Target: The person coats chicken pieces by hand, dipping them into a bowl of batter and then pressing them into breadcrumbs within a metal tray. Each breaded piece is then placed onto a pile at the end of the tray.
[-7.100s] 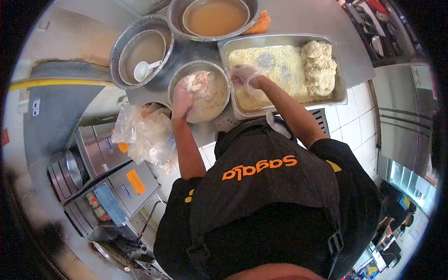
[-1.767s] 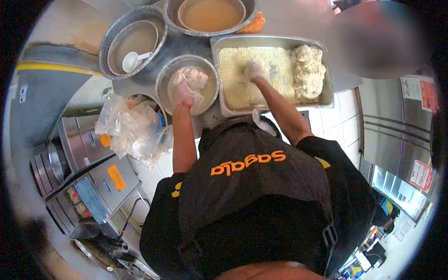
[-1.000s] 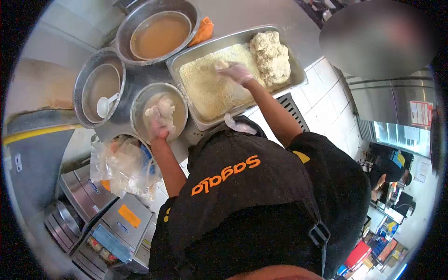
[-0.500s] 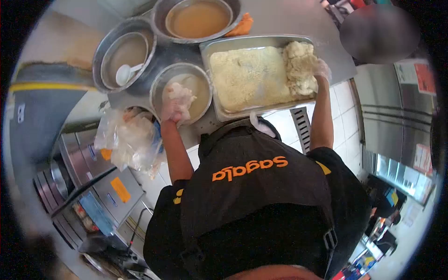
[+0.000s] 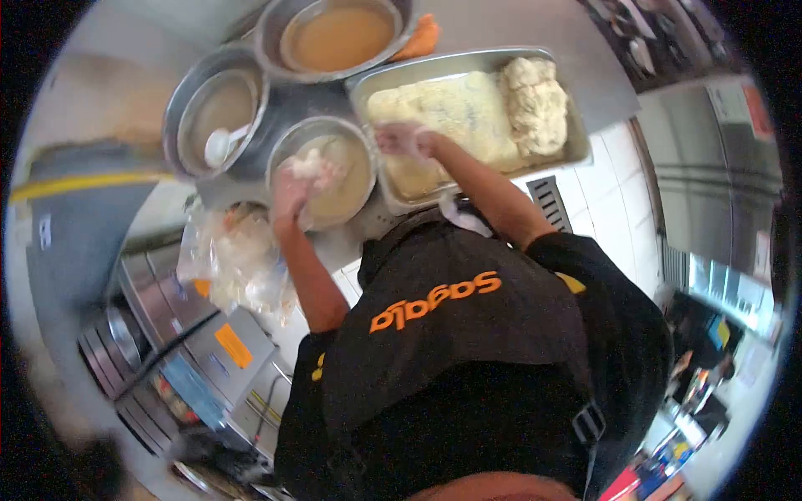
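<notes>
My left hand [image 5: 292, 188], in a clear glove, is closed around a pale, pinkish, wet lump [image 5: 314, 166] that looks like raw meat. It is over a metal bowl [image 5: 365, 188] of cloudy liquid. My right hand [image 5: 405, 139], also gloved, hovers over the left end of a rectangular metal tray [image 5: 579, 154], beside that bowl. Motion smears its fingers, and I cannot make out anything in them. Pale yellow flour [image 5: 451, 104] covers much of the tray, while a heap of lumpy, flour-coated pieces [image 5: 535, 107] lies at its right end.
Behind on the left stands a metal bowl [image 5: 170, 125] with a white scoop [image 5: 219, 148] in it. Another bowl [image 5: 266, 42] holds brownish liquid, next to an orange cloth [image 5: 420, 37]. Clear plastic bags [image 5: 238, 263] hang at the table's front left edge.
My right hand has left the coated heap and swung left to the tray's other end. My left hand, still holding the lump, has shifted slightly left over its bowl.
</notes>
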Available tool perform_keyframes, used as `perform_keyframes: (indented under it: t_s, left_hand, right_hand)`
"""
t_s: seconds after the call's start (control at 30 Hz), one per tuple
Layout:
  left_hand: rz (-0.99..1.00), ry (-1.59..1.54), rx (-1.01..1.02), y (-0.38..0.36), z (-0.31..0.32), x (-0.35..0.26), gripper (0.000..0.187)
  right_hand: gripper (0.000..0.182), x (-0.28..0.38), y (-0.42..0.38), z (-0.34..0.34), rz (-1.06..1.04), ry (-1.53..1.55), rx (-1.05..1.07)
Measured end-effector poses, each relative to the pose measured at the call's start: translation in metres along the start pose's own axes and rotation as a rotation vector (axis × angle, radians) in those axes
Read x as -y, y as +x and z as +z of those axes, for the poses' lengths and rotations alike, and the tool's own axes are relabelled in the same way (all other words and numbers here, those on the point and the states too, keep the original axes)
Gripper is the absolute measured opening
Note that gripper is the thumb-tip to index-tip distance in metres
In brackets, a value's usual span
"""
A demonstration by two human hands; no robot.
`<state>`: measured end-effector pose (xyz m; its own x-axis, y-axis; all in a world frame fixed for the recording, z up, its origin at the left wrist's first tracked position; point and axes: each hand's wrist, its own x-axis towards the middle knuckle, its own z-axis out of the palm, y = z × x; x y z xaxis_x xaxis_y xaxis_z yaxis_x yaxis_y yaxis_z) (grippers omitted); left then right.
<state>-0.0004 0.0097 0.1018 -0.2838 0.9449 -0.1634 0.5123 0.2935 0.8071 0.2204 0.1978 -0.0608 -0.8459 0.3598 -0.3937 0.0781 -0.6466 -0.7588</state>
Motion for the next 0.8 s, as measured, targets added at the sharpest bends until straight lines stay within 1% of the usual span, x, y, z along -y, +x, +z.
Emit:
perform_keyframes:
  t_s: [0.07, 0.13, 0.2, 0.23, 0.27, 0.3, 0.33, 0.37, 0.4, 0.43, 0.53, 0.6, 0.67, 0.73, 0.77, 0.8]
  left_hand:
    - [-0.078, 0.153, -0.013, 0.0, -0.007, -0.033, 0.026]
    - [0.03, 0.239, -0.016, 0.002, -0.012, -0.036, 0.027]
    - [0.09, 0.288, -0.031, 0.003, -0.017, -0.044, 0.027]
    - [0.104, 0.295, -0.037, 0.002, -0.02, -0.057, 0.027]
    - [0.116, 0.299, -0.051, 0.002, -0.023, -0.068, 0.026]
    - [0.245, 0.323, -0.084, 0.001, -0.025, -0.073, 0.026]
    - [0.368, 0.349, -0.118, 0.001, -0.027, -0.077, 0.026]
    - [0.497, 0.375, -0.155, 0.006, -0.029, -0.083, 0.026]
    - [0.472, 0.375, -0.122, 0.01, -0.029, -0.092, 0.027]
    - [0.451, 0.371, -0.089, 0.017, -0.026, -0.102, 0.027]
    - [0.395, 0.346, 0.018, 0.04, -0.004, -0.135, 0.026]
    - [0.358, 0.451, 0.034, 0.061, 0.023, -0.155, 0.024]
    - [0.356, 0.49, 0.097, 0.09, 0.052, -0.149, 0.024]
    - [0.567, 0.394, -0.034, 0.105, 0.082, -0.132, 0.023]
    - [0.671, 0.342, -0.097, 0.104, 0.09, -0.133, 0.023]
    - [0.574, 0.363, -0.016, 0.1, 0.097, -0.133, 0.022]
  right_hand:
    - [0.02, -0.01, 0.016, -0.019, 0.005, -0.264, -0.102]
    - [0.02, -0.012, 0.005, -0.03, 0.002, -0.529, -0.193]
    - [0.02, 0.009, -0.019, -0.03, -0.031, -0.821, -0.262]
    - [0.024, 0.022, -0.038, -0.021, -0.132, -0.829, -0.292]
    - [0.024, 0.024, -0.049, -0.026, -0.216, -0.877, -0.329]
    - [0.024, 0.024, -0.061, -0.036, -0.294, -0.923, -0.354]
    - [0.023, -0.001, -0.059, -0.073, -0.333, -0.405, -0.259]
    - [0.022, 0.021, -0.075, -0.055, -0.203, -0.544, -0.424]
    - [0.021, 0.046, -0.093, -0.033, -0.048, -0.664, -0.567]
    - [0.021, 0.046, -0.106, -0.038, -0.105, -0.489, -0.61]
    - [0.02, 0.049, -0.128, -0.048, -0.063, -0.464, -0.733]
    - [0.019, 0.027, -0.121, -0.087, -0.164, -0.658, -0.727]
    - [0.018, 0.027, -0.121, -0.09, -0.146, -0.66, -0.745]
    - [0.017, 0.049, -0.137, -0.06, -0.012, -0.465, -0.784]
    - [0.017, 0.044, -0.134, -0.063, -0.03, -0.416, -0.775]
    - [0.018, 0.039, -0.131, -0.066, -0.048, -0.367, -0.767]
